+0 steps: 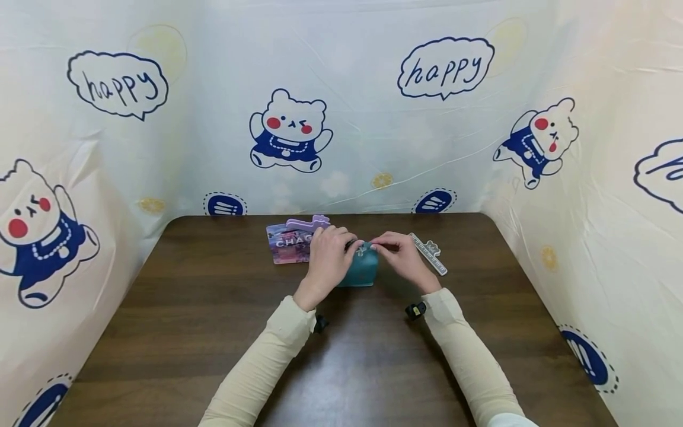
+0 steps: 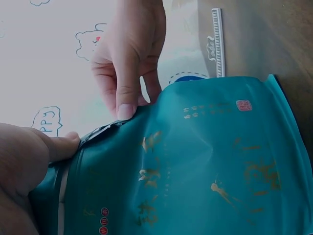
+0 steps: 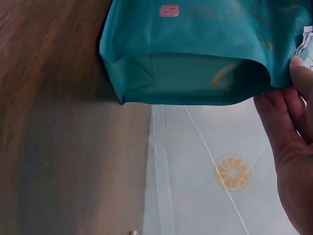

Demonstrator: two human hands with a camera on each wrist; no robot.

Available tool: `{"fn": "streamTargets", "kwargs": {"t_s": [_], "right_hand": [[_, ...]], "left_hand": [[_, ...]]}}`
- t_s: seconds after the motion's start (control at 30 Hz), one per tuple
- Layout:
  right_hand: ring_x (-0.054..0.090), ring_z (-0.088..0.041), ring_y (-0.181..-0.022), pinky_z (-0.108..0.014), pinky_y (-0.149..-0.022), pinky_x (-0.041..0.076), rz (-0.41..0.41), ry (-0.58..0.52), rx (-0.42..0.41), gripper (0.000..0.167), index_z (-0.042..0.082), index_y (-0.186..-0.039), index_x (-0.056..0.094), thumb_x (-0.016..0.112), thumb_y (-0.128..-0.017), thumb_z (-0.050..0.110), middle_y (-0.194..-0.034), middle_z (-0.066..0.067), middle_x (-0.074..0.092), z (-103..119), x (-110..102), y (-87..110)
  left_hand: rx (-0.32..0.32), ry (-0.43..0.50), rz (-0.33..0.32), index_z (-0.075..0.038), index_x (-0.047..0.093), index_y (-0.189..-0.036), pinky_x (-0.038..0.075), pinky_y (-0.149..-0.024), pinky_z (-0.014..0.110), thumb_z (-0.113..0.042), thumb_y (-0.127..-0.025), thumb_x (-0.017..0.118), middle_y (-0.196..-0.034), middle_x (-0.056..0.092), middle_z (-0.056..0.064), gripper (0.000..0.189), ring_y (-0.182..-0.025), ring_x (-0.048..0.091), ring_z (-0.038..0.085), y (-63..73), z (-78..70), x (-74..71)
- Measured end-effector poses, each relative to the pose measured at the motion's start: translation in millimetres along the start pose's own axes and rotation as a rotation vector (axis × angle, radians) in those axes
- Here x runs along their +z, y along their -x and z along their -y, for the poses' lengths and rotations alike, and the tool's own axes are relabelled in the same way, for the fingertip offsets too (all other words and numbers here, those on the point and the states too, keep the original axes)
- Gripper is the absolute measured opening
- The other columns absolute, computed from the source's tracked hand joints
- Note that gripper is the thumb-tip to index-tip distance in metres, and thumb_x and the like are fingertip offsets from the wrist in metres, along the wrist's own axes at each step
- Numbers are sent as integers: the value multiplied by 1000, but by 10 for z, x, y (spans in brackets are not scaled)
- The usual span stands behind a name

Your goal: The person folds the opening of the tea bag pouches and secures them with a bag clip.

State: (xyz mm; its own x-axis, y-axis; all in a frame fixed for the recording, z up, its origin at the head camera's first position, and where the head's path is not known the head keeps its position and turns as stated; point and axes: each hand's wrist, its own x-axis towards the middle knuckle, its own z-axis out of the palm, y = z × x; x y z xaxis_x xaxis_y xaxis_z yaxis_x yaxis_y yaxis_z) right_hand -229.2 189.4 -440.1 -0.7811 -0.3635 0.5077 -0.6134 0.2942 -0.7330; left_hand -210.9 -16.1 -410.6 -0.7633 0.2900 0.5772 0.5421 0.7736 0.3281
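Cream sleeves (image 1: 256, 370): reaching over the near part of the table, a small black device (image 1: 415, 311) at the right wrist.
Tabletop (image 1: 176, 338): dark brown wood with streaked grain, rounded far corners and a soft sheen between the forearms.
Teal bag (image 1: 358, 274): toward the table's far side, between the hands, gold lettering on its face; whether its base touches the wood cannot be told.
Left hand (image 1: 329, 255): thumb and curled fingers grip the left part of the bag's top edge.
Right hand (image 1: 401, 255): thumb and fingers, nearly together, pinch the same edge at the right.
White ruler (image 1: 428, 255): flat, right of the right hand.
Printed packet (image 1: 288, 254): left of the bag, a purple item (image 1: 306, 225) at its far edge.
Pale cloth (image 1: 363, 47): enclosing back and sides, printed with bears, "happy" bubbles and citrus slices.
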Motion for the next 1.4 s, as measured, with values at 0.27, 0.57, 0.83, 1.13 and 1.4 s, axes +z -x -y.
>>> {"fn": "streamTargets", "kwargs": {"t_s": [0.27,0.57,0.83,1.13,1.4], "right_hand": [[70,-39,-89,-34,-81,59,46,7,-45,19,-11,-106,74,64,-91,-15,-98,-22,71,-7,-18,-18],[71,-36,-88,-28,-81,59,49,19,-23,19,-7,-106,76,65,-91,-13,-98,-20,71,1,-29,6],[68,-23,-99,-40,-87,57,112,-26,-12,19,-4,-111,75,71,-92,-2,-107,-17,72,137,-39,-70],[69,-22,-84,-28,-76,57,67,-15,-125,11,-6,-95,78,75,-86,-9,-91,-18,73,192,50,-178],[67,-27,-76,-46,-66,56,-15,-3,-177,11,-9,-92,78,76,-82,-14,-84,-19,72,172,113,-143]], "left_hand": [[3,7,-13,-11,81,-94,32,-67,33,-26,-92,77,-86,75,3,16,-73,58,20,-16,3,-23],[4,-6,3,-10,82,-95,33,-67,33,-26,-92,77,-88,76,3,16,-75,60,20,-14,-6,-33],[33,-44,-2,-12,81,-94,34,-68,35,-24,-93,76,-87,75,2,13,-76,61,21,-4,11,-22],[19,-25,15,-10,81,-97,36,-70,36,-23,-95,74,-90,76,4,15,-79,62,23,14,-27,-16],[-2,-45,42,-9,80,-98,36,-71,35,-24,-97,71,-91,75,4,17,-82,64,23,16,-51,-15]]}}
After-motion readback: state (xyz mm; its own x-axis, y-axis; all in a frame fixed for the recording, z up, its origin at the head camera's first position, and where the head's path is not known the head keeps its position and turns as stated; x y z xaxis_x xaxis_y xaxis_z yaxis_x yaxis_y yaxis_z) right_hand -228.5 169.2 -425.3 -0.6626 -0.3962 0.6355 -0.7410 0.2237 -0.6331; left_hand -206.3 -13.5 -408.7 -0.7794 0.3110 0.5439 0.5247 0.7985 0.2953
